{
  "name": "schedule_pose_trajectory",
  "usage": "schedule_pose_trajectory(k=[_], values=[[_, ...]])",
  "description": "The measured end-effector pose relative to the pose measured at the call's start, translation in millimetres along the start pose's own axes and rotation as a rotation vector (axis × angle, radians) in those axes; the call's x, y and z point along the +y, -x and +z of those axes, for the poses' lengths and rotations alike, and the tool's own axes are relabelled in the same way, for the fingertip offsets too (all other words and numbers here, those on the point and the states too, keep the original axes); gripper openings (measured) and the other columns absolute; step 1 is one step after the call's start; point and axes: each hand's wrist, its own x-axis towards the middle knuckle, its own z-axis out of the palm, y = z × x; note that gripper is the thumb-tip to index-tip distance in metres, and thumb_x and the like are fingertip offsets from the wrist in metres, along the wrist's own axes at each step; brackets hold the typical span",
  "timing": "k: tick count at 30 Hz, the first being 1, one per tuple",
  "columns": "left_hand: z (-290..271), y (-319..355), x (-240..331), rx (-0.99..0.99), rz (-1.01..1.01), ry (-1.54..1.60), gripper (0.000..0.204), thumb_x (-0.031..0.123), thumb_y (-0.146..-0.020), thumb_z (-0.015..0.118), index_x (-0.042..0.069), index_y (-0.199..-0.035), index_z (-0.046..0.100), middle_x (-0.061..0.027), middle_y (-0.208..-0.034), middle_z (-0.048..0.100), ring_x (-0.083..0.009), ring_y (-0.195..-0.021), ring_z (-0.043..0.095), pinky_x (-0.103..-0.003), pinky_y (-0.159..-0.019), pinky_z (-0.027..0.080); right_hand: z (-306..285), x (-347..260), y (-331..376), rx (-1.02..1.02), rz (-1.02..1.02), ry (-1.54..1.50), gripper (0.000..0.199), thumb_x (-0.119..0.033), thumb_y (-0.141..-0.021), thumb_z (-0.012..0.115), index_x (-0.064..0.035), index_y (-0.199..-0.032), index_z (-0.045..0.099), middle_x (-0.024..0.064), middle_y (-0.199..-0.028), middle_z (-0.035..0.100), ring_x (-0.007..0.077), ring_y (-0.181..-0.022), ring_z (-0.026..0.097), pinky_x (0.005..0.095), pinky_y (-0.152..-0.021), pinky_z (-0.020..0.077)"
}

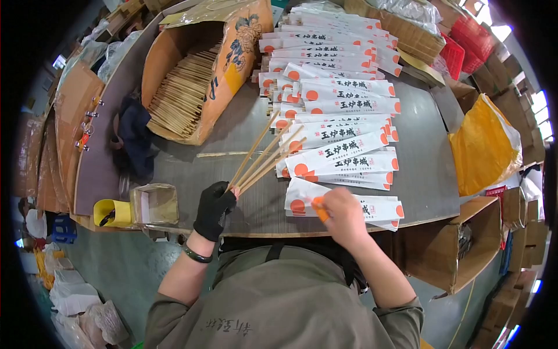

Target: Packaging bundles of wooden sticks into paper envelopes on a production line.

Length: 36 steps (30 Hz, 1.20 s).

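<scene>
My left hand, in a black glove with bare fingertips, is closed around several wooden chopsticks that fan out up and to the right. My right hand is bare and curled over the nearest white paper chopstick sleeves at the table's front edge. Something orange shows at its fingers, perhaps a finger cover. Motion blurs these fingers, so whether they pinch a sleeve is unclear. Beyond that hand, a long row of white sleeves with red dots overlaps toward the back.
An open cardboard box full of chopsticks lies at the back left of the grey table. Dark cloth, a yellow container and a taped small box stand left. To the right are a yellow sack and an open carton.
</scene>
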Motion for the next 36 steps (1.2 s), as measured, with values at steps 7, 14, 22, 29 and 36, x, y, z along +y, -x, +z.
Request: schedule_pose_trajectory(k=[7, 14, 22, 29, 36], values=[[-20, 9, 4, -0.118, 0.087, -0.118, 0.014, 0.013, -0.082, 0.071, 0.004, -0.08, 0.061, 0.0033, -0.065, 0.053, -0.0034, -0.061, 0.049, -0.02, -0.055, 0.038, -43, 0, -31, -0.023, 0.705, -0.544, 0.025, -0.01, -0.082, 0.078, -0.0025, -0.074, 0.055, -0.0033, -0.066, 0.049, 0.0053, -0.062, 0.04, 0.0232, -0.054, 0.0343], [-43, 2, 19, -0.264, 0.04, -0.256, 0.015, 0.012, -0.079, 0.073, 0.004, -0.079, 0.061, 0.0023, -0.068, 0.054, -0.0037, -0.064, 0.05, -0.022, -0.057, 0.04, -42, 9, -32, -0.097, 0.664, -0.667, 0.018, -0.008, -0.08, 0.078, -0.0018, -0.077, 0.062, -0.0029, -0.069, 0.051, 0.006, -0.062, 0.041, 0.0239, -0.055, 0.0357], [13, -15, 44, -0.285, 0.282, -0.466, 0.033, 0.034, -0.089, 0.065, 0.001, -0.097, 0.065, -0.0049, -0.093, 0.064, -0.0173, -0.09, 0.061, -0.032, -0.077, 0.049, -29, 13, -19, -0.052, -0.075, -0.162, 0.014, -0.009, -0.072, 0.065, -0.012, -0.084, 0.07, 0.0071, -0.088, 0.064, 0.0285, -0.09, 0.06, 0.0426, -0.081, 0.0487], [49, -54, -9, 0.001, 0.358, 0.272, 0.023, 0.031, -0.095, 0.054, 0.013, -0.082, 0.051, 0.003, -0.073, 0.05, -0.0062, -0.06, 0.045, -0.021, -0.05, 0.031, -10, 0, -52, -0.056, -0.124, 0.086, 0.039, -0.023, -0.073, 0.071, -0.0054, -0.106, 0.062, 0.0104, -0.095, 0.058, 0.0276, -0.099, 0.057, 0.0391, -0.085, 0.044], [15, -68, -58, -0.105, 0.121, 0.139, 0.021, 0.031, -0.097, 0.052, 0.016, -0.084, 0.055, 0.0076, -0.061, 0.041, -0.003, -0.049, 0.031, -0.021, -0.044, 0.02, -14, 16, 2, -0.345, -0.062, 0.092, 0.081, -0.018, -0.065, 0.083, -0.004, -0.135, 0.044, 0.0144, -0.109, 0.052, 0.0311, -0.102, 0.056, 0.0385, -0.085, 0.0454]])
